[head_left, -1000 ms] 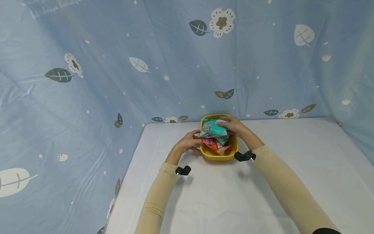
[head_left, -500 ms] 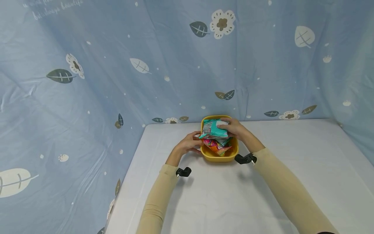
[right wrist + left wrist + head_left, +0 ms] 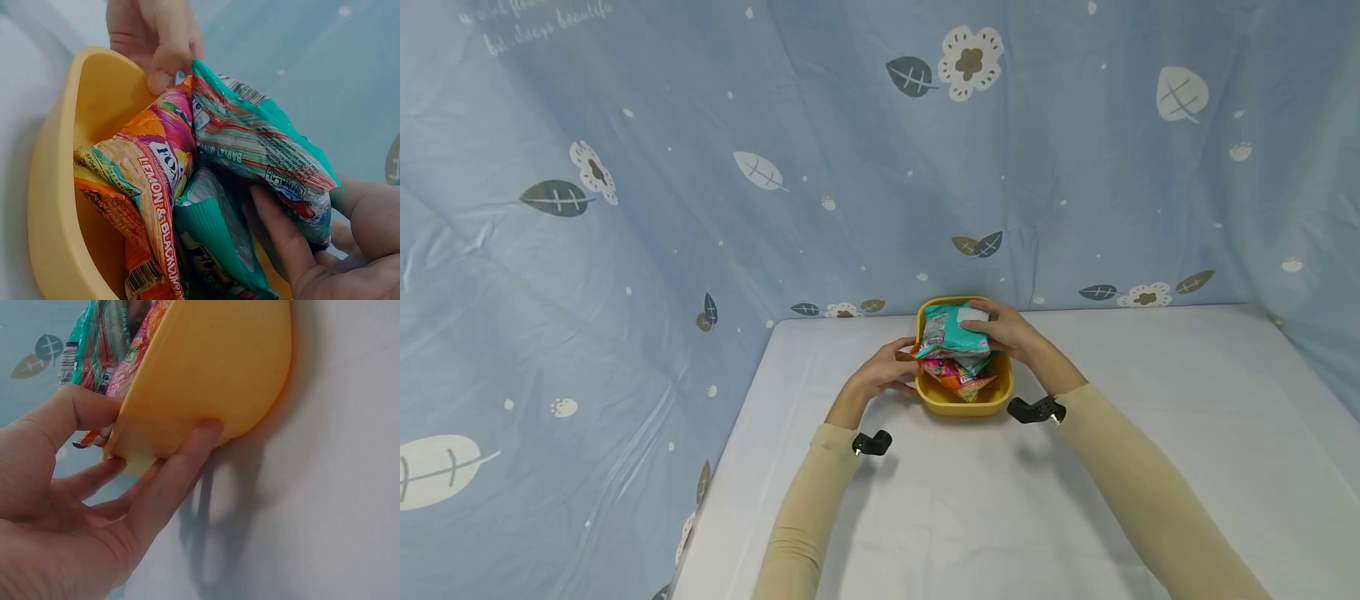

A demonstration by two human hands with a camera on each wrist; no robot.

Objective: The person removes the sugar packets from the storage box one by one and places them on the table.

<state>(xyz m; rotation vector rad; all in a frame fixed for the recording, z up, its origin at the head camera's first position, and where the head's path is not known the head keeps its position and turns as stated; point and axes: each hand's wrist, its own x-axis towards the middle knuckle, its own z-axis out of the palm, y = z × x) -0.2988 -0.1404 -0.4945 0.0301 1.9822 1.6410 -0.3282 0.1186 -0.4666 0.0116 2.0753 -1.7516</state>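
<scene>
A yellow bowl [image 3: 958,402] is seen on a white table [image 3: 1000,517], near the table's far edge, just before a blue curtain [image 3: 700,167] printed with leaves and flowers; the bowl is heaped with snack packets; a teal packet [image 3: 951,332] lies on top, an orange and pink packet [image 3: 957,375] beneath it, the latter lettered "LEMON & BLACKCURRANT" as read from the right wrist view. The left hand [image 3: 883,368] is set against the bowl's left side; from the left wrist view the thumb is laid on the rim and the fingers [image 3: 181,469] are curled under the outer wall, so the bowl is grasped at its edge; the thumb tip is seen touching the packets at the rim in the right wrist view. The right hand [image 3: 1011,332] is placed over the far right of the pile; the teal packet is gripped, fingers [image 3: 281,231] curled under it and the thumb behind, the packet raised slightly above the others yet touching them; a second teal packet [image 3: 215,240] is wedged below, between the gripped one and the orange one. Both forearms are covered by beige sleeves [image 3: 1120,492]; a small black mount [image 3: 871,442] is strapped at the left wrist, another [image 3: 1036,410] at the right wrist, both resting near the table surface; the bowl's near wall is bare and its shadow is cast on the table beside it.
</scene>
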